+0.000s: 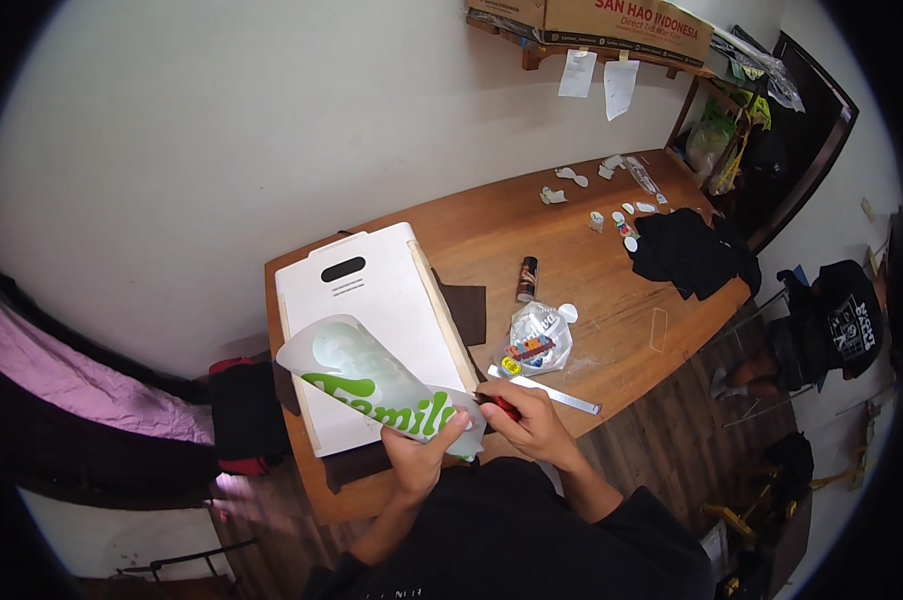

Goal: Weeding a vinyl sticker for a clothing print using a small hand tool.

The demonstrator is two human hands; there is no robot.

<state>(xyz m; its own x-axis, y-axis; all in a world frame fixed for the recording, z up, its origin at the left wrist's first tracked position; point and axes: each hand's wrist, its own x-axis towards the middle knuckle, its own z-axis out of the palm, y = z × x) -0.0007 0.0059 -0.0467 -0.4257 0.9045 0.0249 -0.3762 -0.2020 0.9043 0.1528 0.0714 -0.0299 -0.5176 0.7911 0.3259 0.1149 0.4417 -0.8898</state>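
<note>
My left hand (423,455) pinches the lower right end of a curled translucent film sheet (346,350) with large green and white lettering. The sheet lies tilted over a white flat board (376,285) that has a dark oval slot near its far end. Close by, my right hand (531,425) is closed around a small red-handled tool (501,405), its tip at the right edge of the film. Its exact kind is partly hidden by my fingers.
On the wooden table (571,240) stand a dark spray can (527,280), a clear plastic bag (541,335) and a metal ruler (561,395). Farther right are white scraps (571,177) and a black cloth (691,255). A person in black (841,320) sits at the right.
</note>
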